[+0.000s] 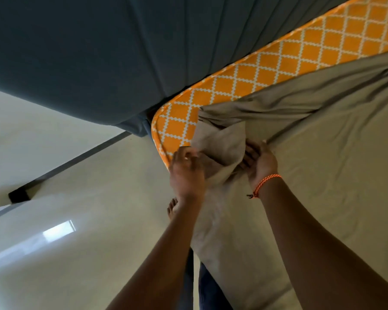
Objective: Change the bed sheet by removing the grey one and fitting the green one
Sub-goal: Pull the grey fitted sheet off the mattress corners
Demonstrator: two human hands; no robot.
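Bedroom, corner of bed: pale floor (65, 231) at left; person's left hand (186, 173), grip pinching a fold of the greenish sheet (311, 175), works w/ right hand (261, 163), grip curled on the bunched corner, beside the bare orange-patterned mattress (278, 61). Dark grey-blue fabric (87, 52) lies beyond. Fitting looks partway: this corner & the far edge not yet covered; grey sheet's removal can't be confirmed.

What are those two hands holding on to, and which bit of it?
Both grip the grey sheet at its loosened corner, peeled off the orange mattress: left hand on the corner's outer edge, right hand on the fold beside it.
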